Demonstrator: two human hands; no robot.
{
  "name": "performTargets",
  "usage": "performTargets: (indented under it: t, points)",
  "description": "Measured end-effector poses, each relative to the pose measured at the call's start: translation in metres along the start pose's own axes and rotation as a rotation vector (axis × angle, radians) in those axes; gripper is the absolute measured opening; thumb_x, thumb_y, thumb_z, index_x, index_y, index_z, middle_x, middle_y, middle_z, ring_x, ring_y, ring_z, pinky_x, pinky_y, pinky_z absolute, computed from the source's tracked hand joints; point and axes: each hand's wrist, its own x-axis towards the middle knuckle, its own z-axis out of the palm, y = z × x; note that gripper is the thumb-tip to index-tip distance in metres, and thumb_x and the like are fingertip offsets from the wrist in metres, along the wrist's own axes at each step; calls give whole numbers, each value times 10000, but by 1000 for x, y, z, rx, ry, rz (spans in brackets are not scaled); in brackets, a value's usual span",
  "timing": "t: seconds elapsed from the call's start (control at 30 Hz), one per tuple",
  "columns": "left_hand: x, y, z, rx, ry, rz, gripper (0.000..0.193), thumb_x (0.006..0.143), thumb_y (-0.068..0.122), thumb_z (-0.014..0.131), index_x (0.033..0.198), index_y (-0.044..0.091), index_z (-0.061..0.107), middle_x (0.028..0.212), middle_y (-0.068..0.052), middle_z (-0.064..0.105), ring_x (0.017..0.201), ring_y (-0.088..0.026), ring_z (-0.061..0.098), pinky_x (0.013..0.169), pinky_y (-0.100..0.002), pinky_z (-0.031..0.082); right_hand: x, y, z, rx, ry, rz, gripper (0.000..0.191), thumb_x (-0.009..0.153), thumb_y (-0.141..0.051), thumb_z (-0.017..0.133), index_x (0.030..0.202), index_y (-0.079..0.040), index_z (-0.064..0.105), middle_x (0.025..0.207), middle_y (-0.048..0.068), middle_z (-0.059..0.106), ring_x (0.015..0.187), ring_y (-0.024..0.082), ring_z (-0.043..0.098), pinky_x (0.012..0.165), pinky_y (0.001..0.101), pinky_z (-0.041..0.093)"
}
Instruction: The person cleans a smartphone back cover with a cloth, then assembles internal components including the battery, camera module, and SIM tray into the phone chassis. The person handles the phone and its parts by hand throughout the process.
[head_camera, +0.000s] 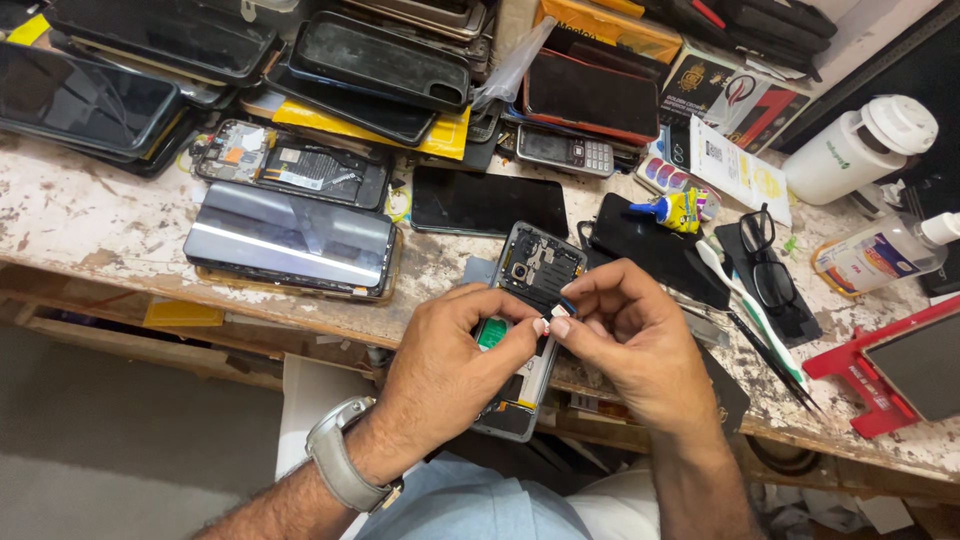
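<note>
Nearest the camera, a wristwatch is worn on the left forearm. An opened phone is cradled under the left hand, whose thumb and forefinger are pinched shut on a small part beside the right hand. The right hand's fingertips are likewise pinched together, touching the left's. Beyond both hands, the worktop is covered with phones.

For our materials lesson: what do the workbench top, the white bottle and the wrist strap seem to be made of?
Workbench top: probably painted wood, matt; the pale coat is chipped, showing brown patches.
White bottle: likely plastic, smooth, slightly glossy, with a ribbed cap.
Wrist strap: grey, matt, flexible-looking, possibly rubber or leather; cannot tell which.
</note>
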Motion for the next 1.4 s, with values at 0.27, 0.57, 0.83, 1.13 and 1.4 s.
performTargets:
  t: [0.27, 0.57, 0.83, 1.13, 1.4]
  points:
    - [1, -4, -3, -141, -103, -155, 228, 845, 273, 752, 898, 54, 782, 758, -35, 753, 712, -78, 677, 646, -265, 550, 0, 0, 2, 23, -16, -17, 255, 866, -22, 772, 1091, -39, 653, 870, 5, 672, 768, 33, 618, 644, 175, 463]
    - [-1, -1, 1, -54, -11, -58, 216, 840, 253, 743, 878, 41, 762, 791, -53, 722, 725, -132, 675, 665, -296, 530, -5, -6, 3, -20, 13, 9, 299, 855, -26, 760, 1138, -45, 668, 855, -21, 647, 655, 3, 491, 535, 164, 361]
    - [-1, 3, 2, -5, 1, -20, 209, 815, 234, 764, 857, 30, 757, 792, -62, 721, 723, -152, 674, 652, -307, 515, -5, 0, 5, -26, 38, -42, 276, 867, -10, 770, 1118, -35, 659, 850, -31, 620, 705, -1, 458, 602, 158, 349]
    - [-1, 3, 2, -127, -20, -181, 195, 832, 222, 756, 850, 28, 760, 700, -9, 713, 654, -48, 612, 592, -253, 522, -10, 5, 13, 56, 86, -86, 287, 870, 10, 747, 1127, -43, 628, 866, 6, 672, 724, 19, 528, 616, 171, 392]
    - [-2, -4, 4, -123, -8, -195, 194, 835, 222, 756, 844, 28, 754, 692, -8, 701, 658, -50, 603, 602, -255, 518, -15, 10, 21, -63, 151, -79, 263, 875, -4, 748, 1118, -43, 657, 868, -10, 672, 766, 15, 557, 656, 168, 420]
